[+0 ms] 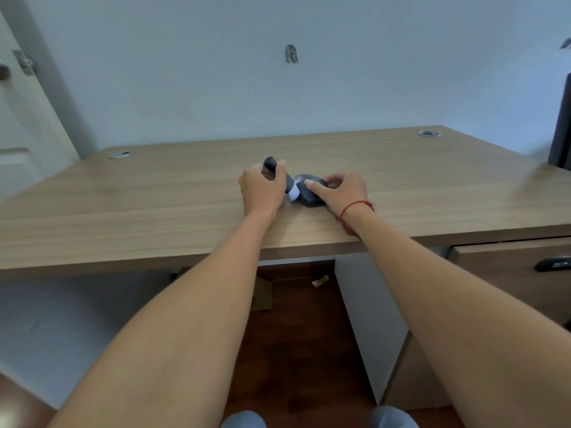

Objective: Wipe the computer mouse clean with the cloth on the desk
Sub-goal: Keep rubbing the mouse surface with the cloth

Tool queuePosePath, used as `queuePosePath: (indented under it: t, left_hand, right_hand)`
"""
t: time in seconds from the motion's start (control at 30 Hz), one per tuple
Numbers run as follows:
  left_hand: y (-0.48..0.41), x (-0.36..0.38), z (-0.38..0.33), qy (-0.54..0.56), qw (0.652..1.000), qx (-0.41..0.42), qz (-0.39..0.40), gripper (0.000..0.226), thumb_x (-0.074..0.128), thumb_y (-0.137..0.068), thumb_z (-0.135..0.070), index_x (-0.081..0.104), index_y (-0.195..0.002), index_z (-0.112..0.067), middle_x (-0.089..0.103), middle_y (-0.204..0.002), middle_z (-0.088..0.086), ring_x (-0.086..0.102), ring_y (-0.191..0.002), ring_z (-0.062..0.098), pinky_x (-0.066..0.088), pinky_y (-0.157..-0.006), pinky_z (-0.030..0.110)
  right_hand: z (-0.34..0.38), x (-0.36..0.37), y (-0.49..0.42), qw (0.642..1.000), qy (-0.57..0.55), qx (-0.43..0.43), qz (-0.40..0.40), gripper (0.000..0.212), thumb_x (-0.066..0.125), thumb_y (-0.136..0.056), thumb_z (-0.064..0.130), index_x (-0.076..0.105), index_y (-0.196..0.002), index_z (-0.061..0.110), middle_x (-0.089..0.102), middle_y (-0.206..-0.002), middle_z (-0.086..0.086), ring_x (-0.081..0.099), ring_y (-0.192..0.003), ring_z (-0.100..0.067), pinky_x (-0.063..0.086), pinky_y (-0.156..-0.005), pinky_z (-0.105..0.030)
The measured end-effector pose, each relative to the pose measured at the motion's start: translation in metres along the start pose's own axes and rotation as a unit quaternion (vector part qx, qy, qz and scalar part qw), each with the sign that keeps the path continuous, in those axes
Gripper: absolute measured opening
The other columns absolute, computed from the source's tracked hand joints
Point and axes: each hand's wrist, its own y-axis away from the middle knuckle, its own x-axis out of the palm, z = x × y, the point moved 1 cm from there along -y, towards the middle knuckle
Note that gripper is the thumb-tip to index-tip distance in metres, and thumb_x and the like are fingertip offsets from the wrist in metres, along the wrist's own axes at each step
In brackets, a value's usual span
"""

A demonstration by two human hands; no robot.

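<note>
A dark computer mouse (311, 197) lies near the middle of the wooden desk (154, 199). My right hand (343, 193) is clamped on it, index finger across its top and thumb on its far side. My left hand (262, 188) is closed around a dark handle (271, 163) that sticks out above my fist. Its lower end carries a white soft piece (293, 193), cloth or bristles, I cannot tell which. That white end touches the mouse's left side. Most of the mouse's right half is hidden under my fingers.
Two round cable grommets sit at the desk's back left (120, 154) and back right (429, 133). A drawer with a black handle (553, 264) is under the desk at right. A dark chair back (560, 125) stands at far right, a door (18, 125) at far left.
</note>
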Motion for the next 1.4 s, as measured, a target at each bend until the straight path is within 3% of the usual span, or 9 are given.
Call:
queuePosePath:
  t: [0.17, 0.33, 0.5, 0.63, 0.73, 0.9, 1.07, 1.2, 1.4]
  left_hand:
    - [-0.001, -0.002, -0.002, 0.021, 0.998, 0.025, -0.060, 0.036, 0.061, -0.088, -0.033, 0.063, -0.072, 0.000, 0.064, -0.067, 0.007, 0.060, -0.066, 0.021, 0.039, -0.058, 0.020]
    - [-0.003, 0.003, -0.005, 0.022, 0.999, 0.048, -0.015, 0.033, 0.059, -0.090, -0.033, 0.061, -0.075, -0.003, 0.064, -0.072, 0.009, 0.060, -0.072, 0.024, 0.042, -0.063, 0.023]
    - [-0.009, 0.002, 0.002, -0.165, 0.985, 0.046, 0.024, 0.034, 0.053, -0.093, -0.032, 0.059, -0.089, 0.001, 0.066, -0.093, 0.020, 0.060, -0.092, 0.037, 0.044, -0.073, 0.037]
    - [-0.017, -0.003, -0.018, -0.077, 0.993, 0.083, 0.026, 0.040, 0.057, -0.091, -0.033, 0.049, -0.065, -0.003, 0.050, -0.058, 0.003, 0.048, -0.064, 0.024, 0.030, -0.056, 0.026]
    - [-0.016, 0.008, -0.027, -0.054, 0.992, 0.093, 0.061, 0.042, 0.059, -0.089, -0.033, 0.054, -0.068, 0.002, 0.058, -0.065, 0.012, 0.051, -0.063, 0.023, 0.035, -0.057, 0.028]
    - [-0.022, 0.012, -0.017, -0.134, 0.989, 0.041, 0.039, 0.035, 0.054, -0.092, -0.033, 0.056, -0.078, -0.002, 0.066, -0.089, 0.023, 0.059, -0.087, 0.036, 0.041, -0.069, 0.035]
    - [-0.019, 0.017, -0.036, -0.096, 0.978, 0.118, 0.144, 0.042, 0.061, -0.088, -0.033, 0.057, -0.067, 0.003, 0.062, -0.067, 0.018, 0.054, -0.064, 0.025, 0.039, -0.060, 0.033]
    - [-0.017, 0.017, -0.037, -0.193, 0.966, 0.139, 0.096, 0.029, 0.056, -0.091, -0.029, 0.059, -0.081, -0.003, 0.067, -0.089, 0.021, 0.060, -0.085, 0.035, 0.037, -0.067, 0.032]
    - [-0.010, 0.023, -0.040, -0.087, 0.976, 0.137, 0.143, 0.038, 0.064, -0.086, -0.031, 0.057, -0.063, -0.001, 0.065, -0.065, 0.017, 0.056, -0.060, 0.023, 0.044, -0.059, 0.035]
  right_hand:
    - [0.004, 0.005, 0.007, 0.997, 0.068, -0.010, 0.037, 0.074, 0.074, -0.066, 0.063, 0.059, -0.122, 0.018, 0.059, -0.104, 0.006, 0.059, -0.100, -0.016, 0.051, -0.088, -0.032]
    - [0.002, 0.005, 0.003, 0.994, 0.089, -0.007, 0.062, 0.072, 0.081, -0.065, 0.051, 0.056, -0.125, 0.019, 0.059, -0.110, 0.002, 0.059, -0.109, -0.020, 0.050, -0.096, -0.038]
    - [0.000, -0.003, 0.002, 0.994, 0.034, -0.004, 0.104, 0.076, 0.083, -0.070, 0.037, 0.053, -0.137, 0.015, 0.057, -0.134, -0.003, 0.054, -0.121, -0.021, 0.045, -0.102, -0.035]
    - [0.001, -0.004, 0.000, 0.992, 0.020, -0.001, 0.127, 0.078, 0.083, -0.072, 0.034, 0.051, -0.140, 0.015, 0.056, -0.137, -0.003, 0.053, -0.123, -0.020, 0.043, -0.105, -0.034]
    - [-0.001, -0.004, 0.000, 0.992, 0.005, 0.007, 0.128, 0.090, 0.085, -0.070, 0.033, 0.041, -0.146, 0.012, 0.052, -0.143, -0.005, 0.051, -0.128, -0.020, 0.041, -0.106, -0.031]
    - [-0.001, -0.005, 0.003, 0.993, -0.025, 0.017, 0.117, 0.106, 0.086, -0.068, 0.029, 0.023, -0.151, 0.013, 0.053, -0.141, -0.009, 0.051, -0.128, -0.024, 0.040, -0.103, -0.033]
    - [-0.002, -0.004, 0.001, 0.993, -0.019, 0.007, 0.116, 0.111, 0.086, -0.068, 0.029, 0.017, -0.153, 0.014, 0.055, -0.140, -0.009, 0.051, -0.130, -0.025, 0.040, -0.107, -0.037]
    - [-0.003, -0.002, 0.001, 0.993, -0.030, 0.015, 0.110, 0.113, 0.088, -0.066, 0.028, 0.016, -0.153, 0.014, 0.057, -0.134, -0.011, 0.054, -0.124, -0.025, 0.042, -0.108, -0.041]
    - [-0.004, -0.002, 0.000, 0.994, -0.032, 0.009, 0.104, 0.113, 0.088, -0.065, 0.029, 0.019, -0.152, 0.015, 0.053, -0.138, -0.010, 0.052, -0.128, -0.026, 0.042, -0.109, -0.043]
